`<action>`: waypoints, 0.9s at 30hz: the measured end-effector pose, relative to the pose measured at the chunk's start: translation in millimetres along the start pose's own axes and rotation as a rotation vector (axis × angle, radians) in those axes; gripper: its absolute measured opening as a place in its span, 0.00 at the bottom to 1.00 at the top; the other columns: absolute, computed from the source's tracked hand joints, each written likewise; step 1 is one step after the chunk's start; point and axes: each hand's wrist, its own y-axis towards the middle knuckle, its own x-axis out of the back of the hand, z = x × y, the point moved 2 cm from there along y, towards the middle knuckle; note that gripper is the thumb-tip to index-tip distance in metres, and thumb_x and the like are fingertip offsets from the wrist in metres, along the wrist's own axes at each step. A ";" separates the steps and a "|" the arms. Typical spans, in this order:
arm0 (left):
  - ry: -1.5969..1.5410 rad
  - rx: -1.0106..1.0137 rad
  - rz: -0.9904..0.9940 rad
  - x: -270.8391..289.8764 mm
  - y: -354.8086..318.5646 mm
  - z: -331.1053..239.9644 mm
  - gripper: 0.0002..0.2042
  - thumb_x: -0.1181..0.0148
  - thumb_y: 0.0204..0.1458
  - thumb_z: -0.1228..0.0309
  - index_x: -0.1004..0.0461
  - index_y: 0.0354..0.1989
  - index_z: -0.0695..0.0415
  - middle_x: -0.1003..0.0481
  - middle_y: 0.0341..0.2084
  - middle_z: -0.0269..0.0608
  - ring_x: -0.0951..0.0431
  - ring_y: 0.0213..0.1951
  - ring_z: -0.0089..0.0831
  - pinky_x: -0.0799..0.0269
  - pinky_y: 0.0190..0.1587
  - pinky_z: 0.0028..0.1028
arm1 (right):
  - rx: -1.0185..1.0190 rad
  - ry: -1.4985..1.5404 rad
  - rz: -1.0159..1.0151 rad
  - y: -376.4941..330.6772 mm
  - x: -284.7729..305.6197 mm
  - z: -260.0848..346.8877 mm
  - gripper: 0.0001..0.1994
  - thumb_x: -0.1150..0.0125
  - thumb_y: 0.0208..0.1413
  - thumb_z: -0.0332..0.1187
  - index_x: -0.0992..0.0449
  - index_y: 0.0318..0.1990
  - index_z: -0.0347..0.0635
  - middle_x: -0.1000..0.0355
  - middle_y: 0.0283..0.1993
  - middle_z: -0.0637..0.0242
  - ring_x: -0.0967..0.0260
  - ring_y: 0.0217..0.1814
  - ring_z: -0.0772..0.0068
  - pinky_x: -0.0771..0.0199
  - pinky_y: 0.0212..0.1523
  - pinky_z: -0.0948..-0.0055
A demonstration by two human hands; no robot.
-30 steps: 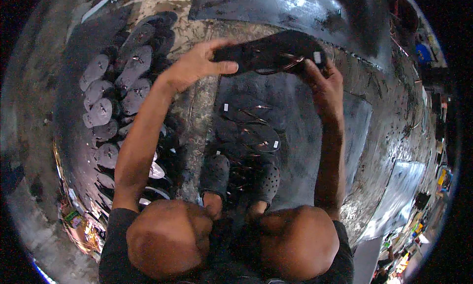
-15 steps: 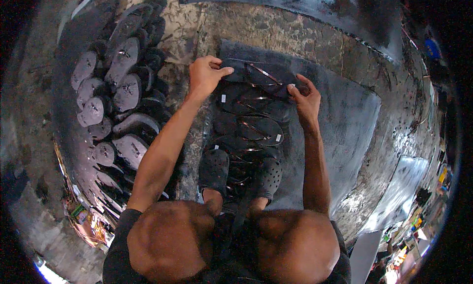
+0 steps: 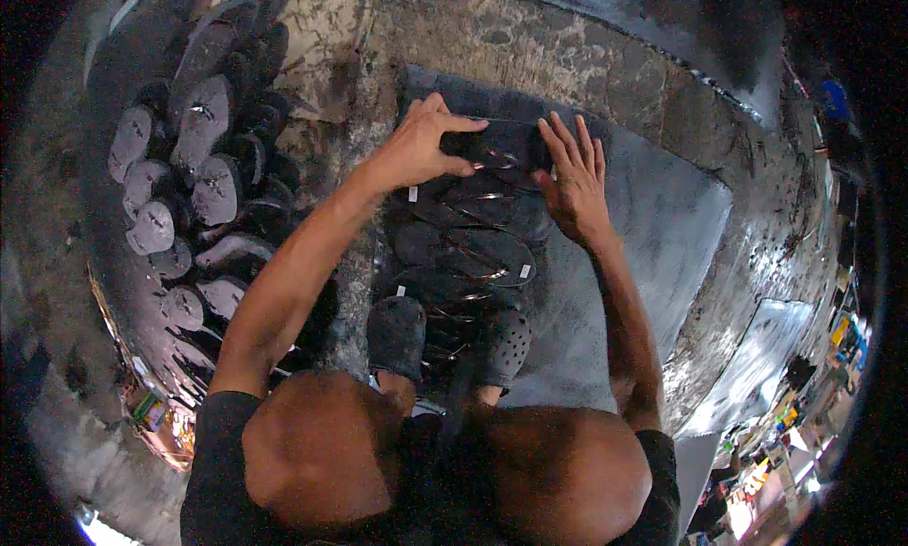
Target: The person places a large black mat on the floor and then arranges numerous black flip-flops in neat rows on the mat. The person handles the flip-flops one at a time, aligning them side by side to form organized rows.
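Hands: I see both of my bare hands pressed down at the far end of a row of dark flip-flops laid on a grey mat (image 3: 662, 234).
Left hand: my left hand (image 3: 421, 149) lies over the far flip-flop pair (image 3: 492, 158), fingers spread and curled onto its left edge, thumb pointing right; it touches the pair, but I cannot tell whether it truly grips.
Right hand: my right hand (image 3: 570, 182) rests flat with fingers splayed and released, on the right side of the same pair, just beside the left hand.
Flip-flop row: the stacked flip-flops (image 3: 468, 253) run from my feet out to the hands, overlapping one another, straps glinting, small white tags on some.
Feet: my dark perforated clogs (image 3: 397, 333) stand at the near end of the row, touching the nearest pair.
Left pile: a heap of grey soles (image 3: 180, 186) lies well to the left on the stone floor (image 3: 567, 44), apart from the mat.
Near edge: my bare knees fill the near foreground.
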 end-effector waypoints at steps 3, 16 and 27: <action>-0.008 0.096 -0.162 -20.9 1.0 -6.4 0.29 0.17 0.37 0.67 0.13 0.54 0.41 0.29 0.38 0.40 0.29 0.46 0.44 0.29 0.55 0.39 | -0.116 0.039 -0.006 -5.0 -18.1 11.0 0.44 0.44 0.68 0.55 0.55 0.83 0.49 0.61 0.88 0.60 0.74 0.90 0.47 0.77 0.83 0.38; -0.542 0.274 -0.286 160.2 -196.8 -171.8 0.22 0.31 0.61 0.71 0.24 0.64 0.54 0.20 0.54 0.42 0.20 0.55 0.29 0.24 0.56 0.30 | -0.594 0.441 0.026 -322.3 109.6 80.1 0.29 0.42 0.71 0.45 0.33 0.71 0.34 0.30 0.69 0.39 0.34 0.73 0.36 0.36 0.72 0.49; -0.382 0.956 -0.617 111.5 -708.5 -315.0 0.14 0.44 0.72 0.62 0.21 0.44 0.62 0.21 0.31 0.34 0.23 0.35 0.26 0.25 0.43 0.28 | -1.215 0.670 0.696 -883.9 197.4 315.2 0.21 0.43 0.71 0.44 0.24 0.62 0.39 0.23 0.58 0.54 0.25 0.59 0.54 0.25 0.59 0.59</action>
